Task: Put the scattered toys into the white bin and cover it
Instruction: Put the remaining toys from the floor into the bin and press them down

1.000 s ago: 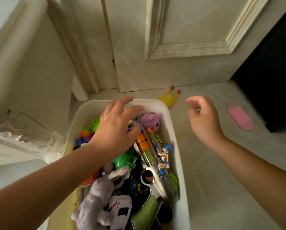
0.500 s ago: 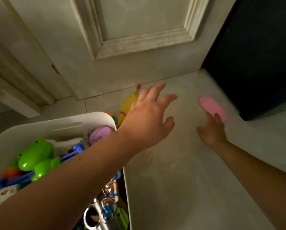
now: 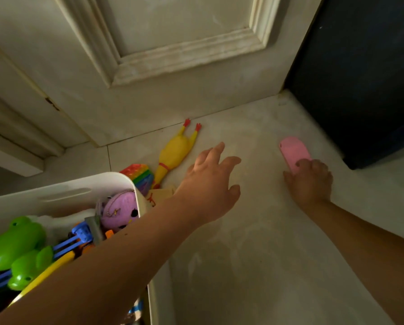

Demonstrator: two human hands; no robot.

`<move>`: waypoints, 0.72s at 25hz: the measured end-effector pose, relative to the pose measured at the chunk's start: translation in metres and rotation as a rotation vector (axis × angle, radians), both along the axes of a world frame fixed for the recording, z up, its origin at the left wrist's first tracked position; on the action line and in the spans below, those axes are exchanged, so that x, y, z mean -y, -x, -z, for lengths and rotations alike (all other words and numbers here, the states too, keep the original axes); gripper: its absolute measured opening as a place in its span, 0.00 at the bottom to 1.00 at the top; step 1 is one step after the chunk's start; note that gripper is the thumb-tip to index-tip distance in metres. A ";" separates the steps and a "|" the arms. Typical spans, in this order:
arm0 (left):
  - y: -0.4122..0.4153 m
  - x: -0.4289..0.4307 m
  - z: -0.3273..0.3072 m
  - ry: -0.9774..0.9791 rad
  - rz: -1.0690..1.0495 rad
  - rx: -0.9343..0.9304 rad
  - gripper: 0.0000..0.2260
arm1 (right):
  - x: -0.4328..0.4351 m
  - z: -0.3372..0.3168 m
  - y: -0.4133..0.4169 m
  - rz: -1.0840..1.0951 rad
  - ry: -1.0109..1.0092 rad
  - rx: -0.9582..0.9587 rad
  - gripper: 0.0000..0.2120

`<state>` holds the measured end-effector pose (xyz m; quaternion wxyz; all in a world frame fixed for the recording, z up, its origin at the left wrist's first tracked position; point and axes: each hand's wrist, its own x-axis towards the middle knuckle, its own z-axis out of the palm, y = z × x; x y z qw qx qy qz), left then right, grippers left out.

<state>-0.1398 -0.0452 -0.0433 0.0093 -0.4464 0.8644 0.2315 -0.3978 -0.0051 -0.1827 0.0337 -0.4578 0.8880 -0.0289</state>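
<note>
The white bin (image 3: 62,195) sits at lower left, packed with toys: a green frog (image 3: 11,245), a purple plush ball (image 3: 120,211), blue and yellow plastic pieces. On the floor beside its far corner lie a yellow rubber chicken (image 3: 175,151), a rainbow toy (image 3: 140,172) and a pale toy (image 3: 160,195). My left hand (image 3: 210,184) hovers open over the floor, just right of the chicken. My right hand (image 3: 310,181) rests on the near end of a flat pink toy (image 3: 293,150), fingers curled onto it. No lid is in view.
A cream panelled door (image 3: 172,55) and its frame stand right behind the toys. A dark cabinet (image 3: 365,73) blocks the right side, close to the pink toy. Pale tiled floor (image 3: 255,266) stretches between bin and cabinet.
The view swung right, away from the bin. My left hand left the bin and reached out past the chicken. My right hand moved forward and came down on the pink toy.
</note>
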 end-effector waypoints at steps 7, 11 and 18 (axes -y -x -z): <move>-0.007 -0.003 0.003 -0.066 -0.020 0.043 0.27 | 0.008 0.003 -0.007 0.167 0.064 0.385 0.25; -0.016 0.011 -0.003 -0.003 -0.050 0.053 0.30 | 0.023 -0.030 -0.037 0.075 0.307 0.813 0.17; -0.043 0.044 -0.046 0.106 0.040 -0.005 0.38 | 0.032 -0.146 -0.119 -0.536 0.144 1.490 0.30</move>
